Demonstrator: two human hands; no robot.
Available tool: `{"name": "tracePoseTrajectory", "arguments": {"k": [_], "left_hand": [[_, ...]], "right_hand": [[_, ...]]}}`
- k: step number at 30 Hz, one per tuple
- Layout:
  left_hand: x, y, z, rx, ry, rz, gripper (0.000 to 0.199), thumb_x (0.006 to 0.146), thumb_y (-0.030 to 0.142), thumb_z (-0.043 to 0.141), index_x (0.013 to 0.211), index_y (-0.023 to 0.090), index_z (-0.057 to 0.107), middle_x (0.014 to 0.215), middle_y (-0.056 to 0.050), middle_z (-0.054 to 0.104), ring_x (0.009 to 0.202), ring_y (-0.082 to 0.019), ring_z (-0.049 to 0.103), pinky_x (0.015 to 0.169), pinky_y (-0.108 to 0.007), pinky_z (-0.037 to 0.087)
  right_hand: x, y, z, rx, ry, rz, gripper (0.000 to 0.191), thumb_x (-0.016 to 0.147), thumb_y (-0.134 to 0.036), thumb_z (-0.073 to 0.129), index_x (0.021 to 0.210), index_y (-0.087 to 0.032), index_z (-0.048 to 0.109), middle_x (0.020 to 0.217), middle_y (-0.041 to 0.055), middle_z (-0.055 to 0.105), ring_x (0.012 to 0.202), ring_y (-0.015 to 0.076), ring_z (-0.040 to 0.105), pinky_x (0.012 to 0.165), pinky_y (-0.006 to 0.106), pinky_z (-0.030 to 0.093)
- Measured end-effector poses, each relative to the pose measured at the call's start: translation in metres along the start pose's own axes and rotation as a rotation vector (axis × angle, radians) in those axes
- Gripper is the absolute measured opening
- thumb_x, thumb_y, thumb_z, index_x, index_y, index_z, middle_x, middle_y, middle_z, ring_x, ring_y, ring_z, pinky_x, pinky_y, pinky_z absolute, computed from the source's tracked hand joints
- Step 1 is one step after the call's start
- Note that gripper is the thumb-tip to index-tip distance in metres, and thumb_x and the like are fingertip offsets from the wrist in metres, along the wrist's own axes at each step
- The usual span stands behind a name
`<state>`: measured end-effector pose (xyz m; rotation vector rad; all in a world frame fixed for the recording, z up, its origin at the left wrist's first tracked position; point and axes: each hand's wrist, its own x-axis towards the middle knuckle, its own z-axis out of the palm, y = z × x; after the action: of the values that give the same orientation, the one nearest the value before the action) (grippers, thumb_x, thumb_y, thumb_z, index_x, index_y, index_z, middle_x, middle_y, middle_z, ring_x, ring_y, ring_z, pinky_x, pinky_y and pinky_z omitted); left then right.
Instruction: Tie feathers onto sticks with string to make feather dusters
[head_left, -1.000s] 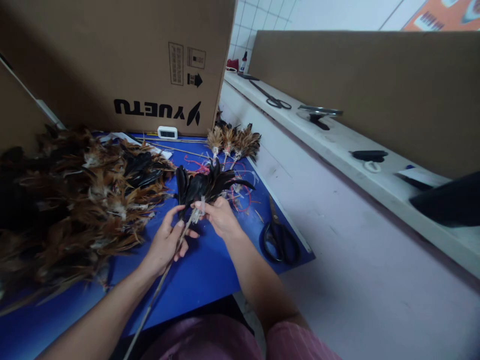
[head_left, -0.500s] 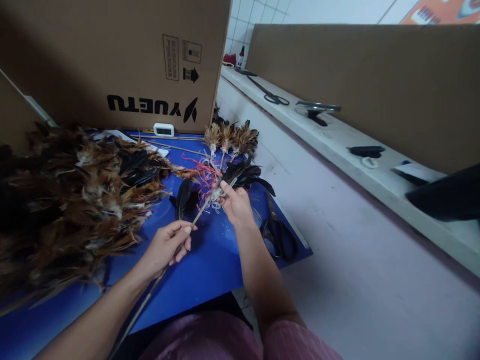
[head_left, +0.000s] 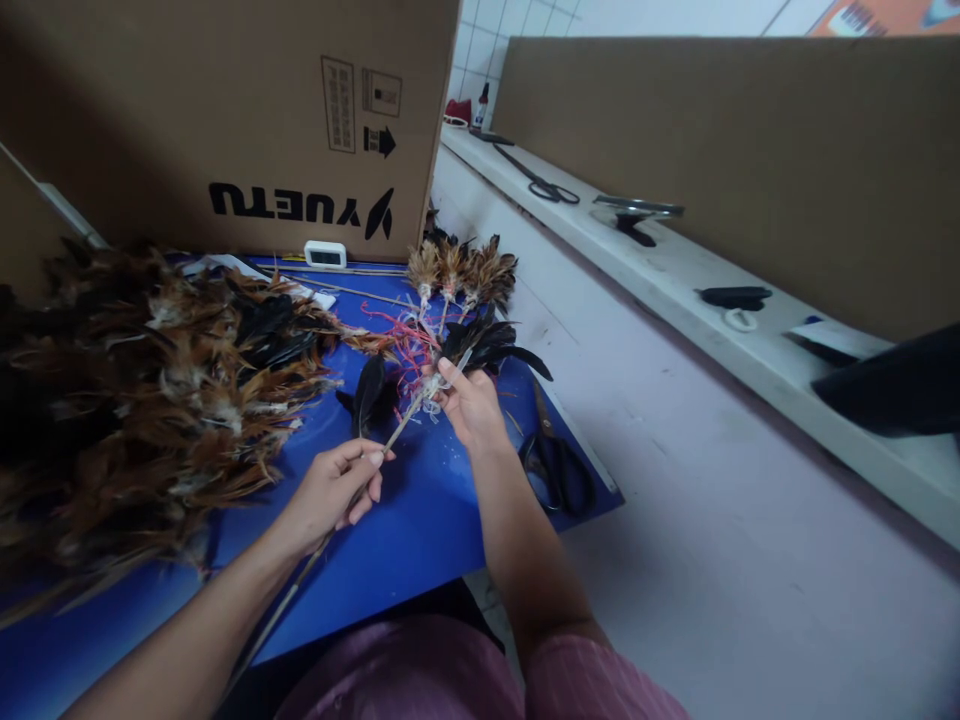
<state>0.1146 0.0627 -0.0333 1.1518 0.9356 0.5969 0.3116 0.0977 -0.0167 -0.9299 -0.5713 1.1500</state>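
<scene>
A long thin stick (head_left: pixel 403 424) runs from my lap up to the middle of the blue table, with dark feathers (head_left: pixel 491 343) at its far end. My left hand (head_left: pixel 341 490) is closed round the stick partway along. Higher up, my right hand (head_left: pixel 466 400) pinches the feather bases against the stick, where a clear plastic strip (head_left: pixel 461 365) crosses them. Beside this joint lies a tangle of pink string (head_left: pixel 412 345). A loose black feather (head_left: pixel 367 395) rests just beyond my left hand. Black-handled scissors (head_left: pixel 555 460) lie to the right of my right forearm.
A big heap of brown and black feathers (head_left: pixel 187 380) covers the table's left side. Several feather bunches on sticks (head_left: pixel 454 270) lie at the back. Behind stand a cardboard box (head_left: pixel 247 120) and a small white display (head_left: pixel 325 254). A ledge (head_left: pixel 660 270) on the right holds tools.
Both hands keep their grip on the stick and feathers, almost unmoved. The view has shifted very slightly.
</scene>
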Motion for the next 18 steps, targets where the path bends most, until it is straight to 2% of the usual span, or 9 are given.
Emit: {"name": "tracePoseTrajectory", "arguments": {"k": [7,18], "left_hand": [[-0.0014,0.0005,0.0002,0.002,-0.012,-0.005,0.036,0.08,0.045,0.06,0.099,0.014,0.059,0.055,0.004,0.057,0.032,-0.004,0.038,0.028,-0.013,0.018],[-0.0009,0.0008,-0.0005,-0.003,-0.026,-0.018,0.037,0.081,0.045,0.06,0.101,0.014,0.059,0.054,0.004,0.056,0.031,-0.004,0.038,0.027,-0.013,0.02]], "right_hand": [[0.0012,-0.0022,-0.0029,-0.04,-0.022,0.043,0.031,0.062,-0.033,0.079,0.08,-0.017,0.06,0.07,0.0024,0.069,0.06,0.0129,0.063,0.049,0.022,0.048],[0.0011,-0.0011,-0.004,-0.037,-0.041,0.027,0.033,0.061,-0.034,0.08,0.08,-0.017,0.06,0.07,0.0027,0.07,0.061,0.0138,0.064,0.051,0.023,0.049]]}}
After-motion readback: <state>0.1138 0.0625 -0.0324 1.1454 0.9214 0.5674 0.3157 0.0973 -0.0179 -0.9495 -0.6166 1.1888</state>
